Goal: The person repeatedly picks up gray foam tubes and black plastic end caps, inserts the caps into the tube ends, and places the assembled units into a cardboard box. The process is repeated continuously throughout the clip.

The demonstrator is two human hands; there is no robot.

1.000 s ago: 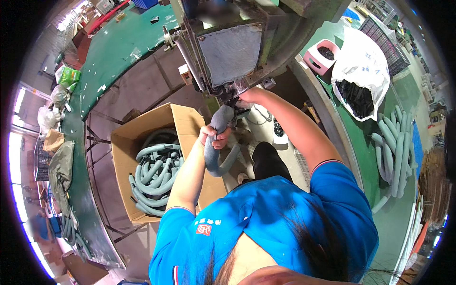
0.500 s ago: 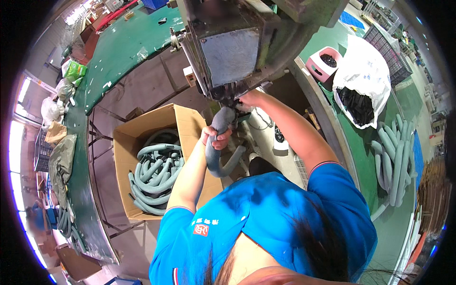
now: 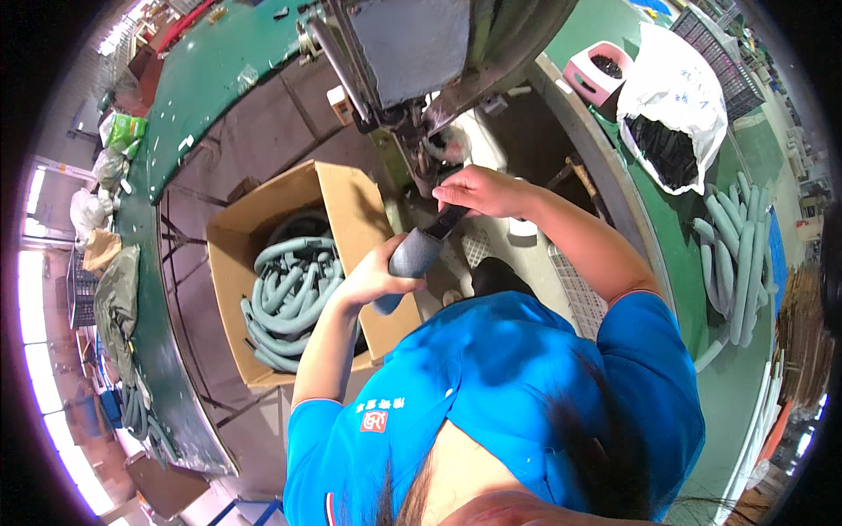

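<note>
My left hand [image 3: 379, 272] is wrapped round a thick grey-green padded tube [image 3: 416, 254], just in front of my chest. A flat black strip [image 3: 448, 219] sticks out of the tube's upper end. My right hand [image 3: 482, 191] pinches that strip between thumb and fingers. Just beyond my right hand is the lower working head [image 3: 421, 162] of a heavy, worn machine [image 3: 408, 53]. The tube's lower part is mostly hidden behind my left hand and forearm.
A cardboard box [image 3: 360, 210] of similar curved tubes [image 3: 294, 285] stands at left. On the right-hand green table lie a pink bin [image 3: 596, 74], a white sack [image 3: 680, 74] of black strips [image 3: 662, 151] and more tubes [image 3: 741, 254]. Another green table [image 3: 202, 105] stands far left.
Both hands have drawn the tube back from the machine's head toward me. The tube has turned, and its black strip now shows in my right hand. The machine sits higher in view.
</note>
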